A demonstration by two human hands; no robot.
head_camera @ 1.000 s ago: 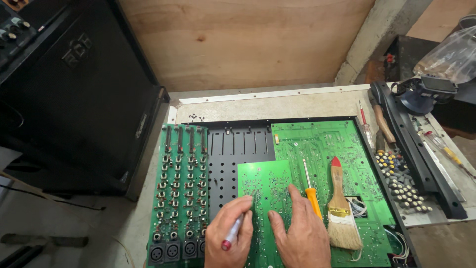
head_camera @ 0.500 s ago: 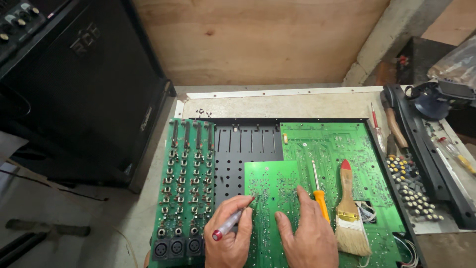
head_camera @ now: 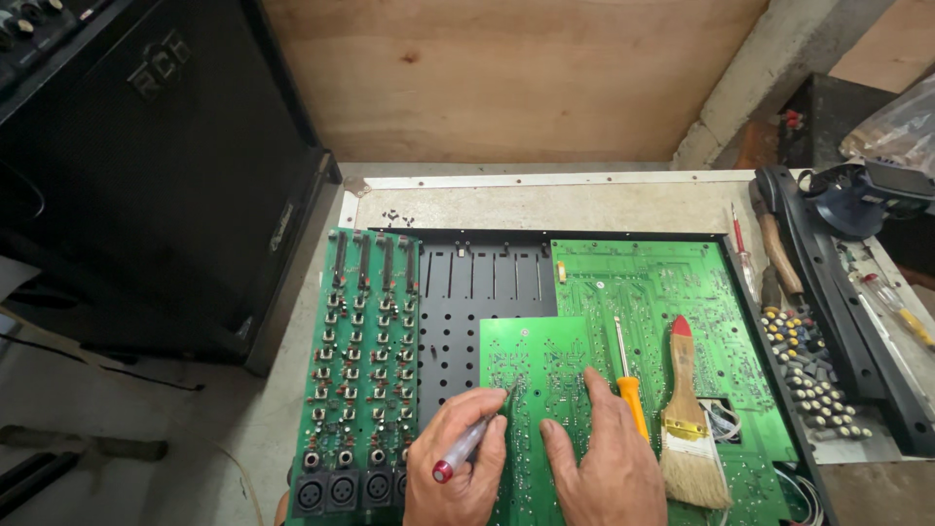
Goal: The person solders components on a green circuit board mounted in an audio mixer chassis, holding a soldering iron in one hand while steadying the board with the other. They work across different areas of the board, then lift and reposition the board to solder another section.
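My left hand (head_camera: pixel 458 468) grips a small clear-handled screwdriver with a red cap (head_camera: pixel 466 446), its tip touching the left edge of a green circuit board (head_camera: pixel 536 360). My right hand (head_camera: pixel 602 463) lies flat on that board, fingers spread, pressing it down. The board sits in an opened black metal chassis (head_camera: pixel 477 292). A larger green board (head_camera: pixel 662 282) lies to the right. On it rest an orange-handled screwdriver (head_camera: pixel 628 375) and a paintbrush with a red-tipped wooden handle (head_camera: pixel 687 414), both just right of my right hand.
A strip of green boards with several jacks and knob posts (head_camera: pixel 355 360) lies at the left. Several loose knobs (head_camera: pixel 813 375) and a long black panel (head_camera: pixel 838 302) sit at the right. A black speaker cabinet (head_camera: pixel 156 156) stands left; a plywood wall (head_camera: pixel 506 68) is behind.
The view has shifted slightly. My left hand has tilted the small screwdriver so its tip reaches the board's left edge. My right hand stays flat on the board.
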